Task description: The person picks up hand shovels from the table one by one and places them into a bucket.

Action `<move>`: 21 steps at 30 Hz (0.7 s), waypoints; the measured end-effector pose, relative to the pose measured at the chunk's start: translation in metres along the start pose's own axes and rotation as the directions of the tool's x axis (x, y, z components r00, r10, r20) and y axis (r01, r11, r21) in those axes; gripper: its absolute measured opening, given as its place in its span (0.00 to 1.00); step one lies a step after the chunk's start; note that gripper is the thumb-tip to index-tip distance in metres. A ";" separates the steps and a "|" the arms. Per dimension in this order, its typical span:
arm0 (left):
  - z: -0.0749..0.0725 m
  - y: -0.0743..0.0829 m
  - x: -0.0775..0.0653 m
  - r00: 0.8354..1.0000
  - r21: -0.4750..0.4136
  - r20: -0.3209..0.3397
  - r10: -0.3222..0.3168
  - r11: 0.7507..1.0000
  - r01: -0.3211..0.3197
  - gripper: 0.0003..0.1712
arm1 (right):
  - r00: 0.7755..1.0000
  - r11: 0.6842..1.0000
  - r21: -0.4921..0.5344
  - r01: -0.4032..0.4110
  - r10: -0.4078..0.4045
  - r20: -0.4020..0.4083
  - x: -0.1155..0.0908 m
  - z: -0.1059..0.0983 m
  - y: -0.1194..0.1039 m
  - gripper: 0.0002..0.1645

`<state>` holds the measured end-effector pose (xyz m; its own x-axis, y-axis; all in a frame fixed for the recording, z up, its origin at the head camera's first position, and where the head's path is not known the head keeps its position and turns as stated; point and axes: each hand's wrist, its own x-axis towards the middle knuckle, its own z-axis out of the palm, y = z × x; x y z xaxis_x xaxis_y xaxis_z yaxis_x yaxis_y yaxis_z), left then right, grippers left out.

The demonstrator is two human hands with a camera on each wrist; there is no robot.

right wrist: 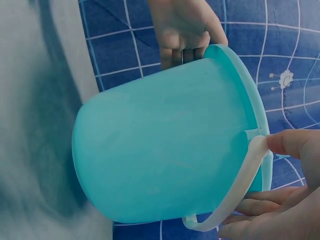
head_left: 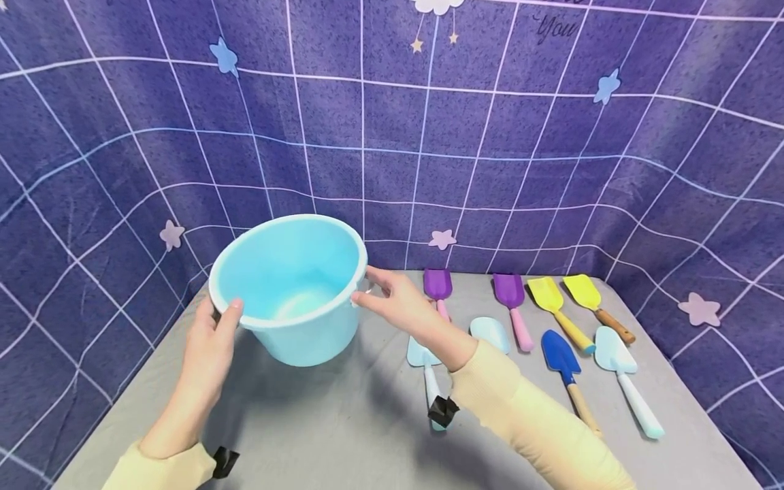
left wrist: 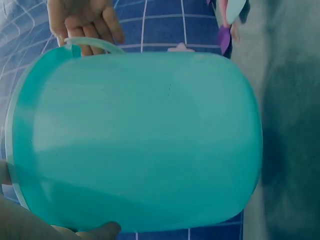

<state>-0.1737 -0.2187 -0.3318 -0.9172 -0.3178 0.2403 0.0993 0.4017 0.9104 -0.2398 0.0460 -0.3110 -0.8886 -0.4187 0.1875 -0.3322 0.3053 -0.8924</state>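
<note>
A light blue bucket (head_left: 312, 344) is held up over the grey surface, tilted so that its inside shows in the head view. My left hand (head_left: 211, 344) grips the rim on the left, thumb over the edge. On the opposite side my right hand (head_left: 401, 306) holds the bucket where the white handle (right wrist: 235, 192) joins the rim. In the right wrist view the right thumb presses at the handle's top end and the fingers lie behind it. The bucket's smooth outer wall (left wrist: 150, 130) fills most of the left wrist view.
Several toy shovels lie on the right: purple scoops (head_left: 508, 289) with pink handles, yellow scoops (head_left: 545, 295), a blue trowel (head_left: 560, 354), and pale blue ones (head_left: 614, 350), partly under my right arm. A purple gridded cloth (head_left: 392, 170) stands behind the grey surface (head_left: 306, 422).
</note>
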 end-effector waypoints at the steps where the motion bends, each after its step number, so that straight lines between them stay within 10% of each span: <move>1: 0.002 -0.001 -0.003 1.000 -0.007 0.007 -0.004 1.000 0.004 0.32 | 1.000 1.000 -0.001 0.001 -0.001 0.006 -0.002 -0.001 0.001 0.33; 21: 0.035 -0.016 -0.045 0.989 0.004 0.142 -0.033 0.999 0.033 0.42 | 0.995 0.995 -0.026 -0.096 0.095 -0.032 -0.034 -0.008 0.038 0.33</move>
<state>-0.1479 -0.1807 -0.3691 -0.9655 -0.2056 0.1596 0.0673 0.3949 0.9163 -0.2244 0.0787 -0.3484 -0.9260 -0.3598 0.1146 -0.2533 0.3667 -0.8952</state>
